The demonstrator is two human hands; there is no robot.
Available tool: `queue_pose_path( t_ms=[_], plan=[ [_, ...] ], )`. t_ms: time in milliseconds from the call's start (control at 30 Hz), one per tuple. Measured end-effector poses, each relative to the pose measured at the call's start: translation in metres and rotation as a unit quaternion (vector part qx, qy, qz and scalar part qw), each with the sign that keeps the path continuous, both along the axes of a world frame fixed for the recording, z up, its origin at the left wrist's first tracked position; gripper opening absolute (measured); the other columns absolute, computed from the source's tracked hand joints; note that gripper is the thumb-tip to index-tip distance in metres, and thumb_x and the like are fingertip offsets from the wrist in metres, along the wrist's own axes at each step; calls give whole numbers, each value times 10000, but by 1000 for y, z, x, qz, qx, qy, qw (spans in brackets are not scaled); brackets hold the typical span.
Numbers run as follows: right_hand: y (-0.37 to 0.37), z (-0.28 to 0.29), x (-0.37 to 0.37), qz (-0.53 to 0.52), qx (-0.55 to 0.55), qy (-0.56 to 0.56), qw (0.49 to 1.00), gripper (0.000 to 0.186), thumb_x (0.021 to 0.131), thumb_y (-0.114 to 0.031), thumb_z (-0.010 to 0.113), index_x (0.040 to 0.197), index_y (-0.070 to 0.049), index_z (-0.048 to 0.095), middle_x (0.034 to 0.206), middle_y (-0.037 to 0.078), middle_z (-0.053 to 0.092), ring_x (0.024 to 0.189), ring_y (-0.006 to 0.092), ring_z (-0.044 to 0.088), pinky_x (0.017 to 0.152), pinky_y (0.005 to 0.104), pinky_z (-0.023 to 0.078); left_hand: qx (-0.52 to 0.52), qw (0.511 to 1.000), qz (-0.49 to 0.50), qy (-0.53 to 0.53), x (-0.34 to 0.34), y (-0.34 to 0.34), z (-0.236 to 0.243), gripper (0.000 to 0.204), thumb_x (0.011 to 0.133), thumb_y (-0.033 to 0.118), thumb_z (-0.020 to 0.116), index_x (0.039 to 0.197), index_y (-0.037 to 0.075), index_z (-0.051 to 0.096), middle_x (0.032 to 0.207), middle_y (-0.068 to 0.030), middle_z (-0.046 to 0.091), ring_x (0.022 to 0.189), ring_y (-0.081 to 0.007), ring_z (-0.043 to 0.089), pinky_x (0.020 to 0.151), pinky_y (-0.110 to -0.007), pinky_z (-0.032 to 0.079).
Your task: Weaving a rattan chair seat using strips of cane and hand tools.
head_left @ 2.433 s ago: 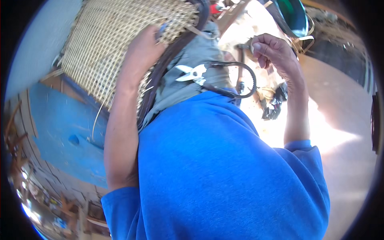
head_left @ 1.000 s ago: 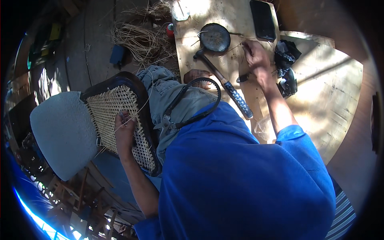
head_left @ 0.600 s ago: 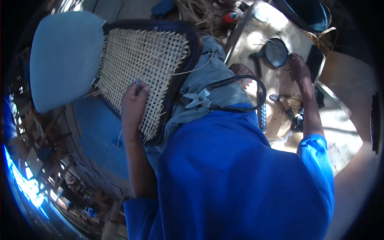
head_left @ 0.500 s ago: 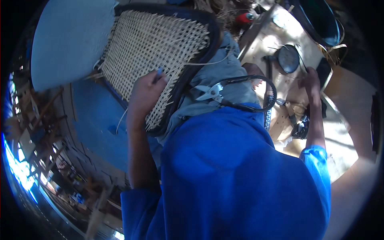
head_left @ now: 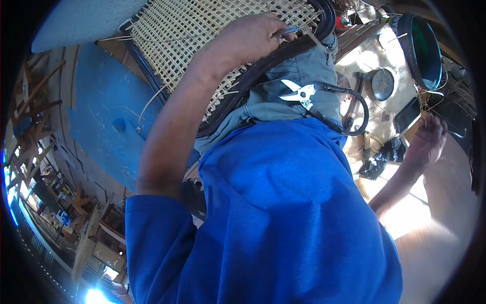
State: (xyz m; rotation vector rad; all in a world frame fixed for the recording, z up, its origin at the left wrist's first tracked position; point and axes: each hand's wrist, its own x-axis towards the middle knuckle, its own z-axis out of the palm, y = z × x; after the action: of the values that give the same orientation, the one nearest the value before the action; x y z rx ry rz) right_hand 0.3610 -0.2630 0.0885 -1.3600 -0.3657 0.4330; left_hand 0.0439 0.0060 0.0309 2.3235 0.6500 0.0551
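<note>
A woven cane chair panel (head_left: 177, 30) in a dark frame rests across my lap at the upper left. Over its near right edge is my left hand (head_left: 248, 40), closed around a slim grey-blue pointed tool (head_left: 287, 31). A cane strand (head_left: 311, 36) crosses the frame beside that tool's tip. Far to the right, my right hand (head_left: 430, 139) is closed, with a thin hooked rod (head_left: 459, 134) projecting from it; the gripped part is hidden. Pruning shears (head_left: 304, 95) with spread blades and dark curved handles lie on my thigh, touched by neither hand.
On the sunlit board at right are a round dark tin (head_left: 380, 84), a hammer (head_left: 358, 86), a dark flat rectangular object (head_left: 406, 115) and a black bundle (head_left: 392, 150). A dark bucket (head_left: 425, 50) stands behind. A blue sheet (head_left: 104, 111) and wooden chair parts (head_left: 38, 126) are left.
My left hand has moved right and farther away, to the panel's edge. The right hand has moved right and nearer, away from the tin. The whole view has shifted.
</note>
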Motion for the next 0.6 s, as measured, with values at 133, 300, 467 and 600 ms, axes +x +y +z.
queue_pose_path(
  t_ms=[133, 300, 467, 600],
  plan=[
    [44, 7, -41, 123, 15, -32, 992, 121, 881, 24, 515, 994, -5, 547, 966, 136, 606, 715, 158, 581, 622, 242, 459, 21, 1000, 1, -15, -2, 7, -29, 241, 818, 197, 527, 1000, 106, 655, 1004, -104, 625, 959, -279, 600, 850, -379, 477],
    [82, -5, -104, 288, -83, -131, 945, 139, 867, 59, 510, 998, 56, 557, 969, 172, 606, 776, 189, 625, 682, 291, 523, 105, 990, -32, -93, 2, 14, 1, 224, 766, 130, 532, 921, 22, 652, 918, -190, 618, 904, -352, 598, 787, -408, 475],
    [108, -13, -156, 379, -132, -64, 914, 171, 901, -5, 493, 1038, 57, 575, 952, 164, 621, 877, 217, 652, 727, 292, 533, -4, 996, -51, -69, 4, 31, -27, 241, 758, 119, 553, 963, 14, 624, 999, -178, 580, 958, -330, 567, 830, -397, 459],
    [112, -32, -168, 412, -136, -91, 896, 179, 920, -10, 480, 1052, 54, 583, 1013, 126, 605, 921, 203, 644, 781, 277, 524, -31, 995, -71, -69, 10, 34, -19, 205, 749, 119, 561, 913, 19, 634, 908, -193, 592, 891, -342, 583, 774, -406, 467]
  ],
)
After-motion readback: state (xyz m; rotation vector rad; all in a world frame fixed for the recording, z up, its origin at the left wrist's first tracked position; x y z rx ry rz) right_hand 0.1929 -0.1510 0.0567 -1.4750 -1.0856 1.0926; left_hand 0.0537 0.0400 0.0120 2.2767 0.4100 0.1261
